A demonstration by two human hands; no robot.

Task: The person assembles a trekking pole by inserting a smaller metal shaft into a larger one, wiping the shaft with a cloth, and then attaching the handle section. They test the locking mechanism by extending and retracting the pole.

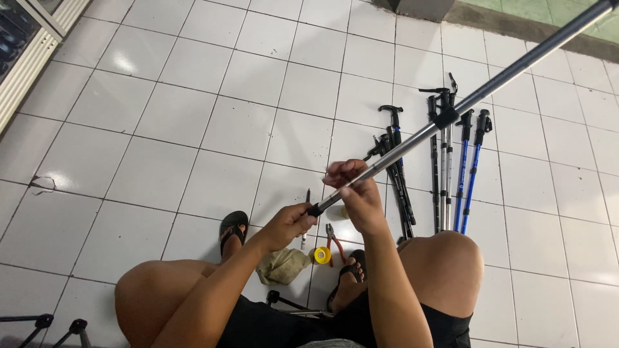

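I sit over a white tiled floor with a long telescopic trekking pole (464, 103) slanting from my hands up to the top right corner. My left hand (290, 225) grips the pole's black lower end. My right hand (358, 193) is closed around the silver shaft just above it. A black locking collar (446, 117) sits partway up the shaft.
Several trekking poles (445, 161) with black handles, some blue, lie on the floor ahead. Red-handled pliers (333, 241), a yellow tape roll (322, 255), a crumpled cloth (282, 265) and a small screwdriver (305, 212) lie between my sandalled feet. A glass door frame (29, 58) stands at left.
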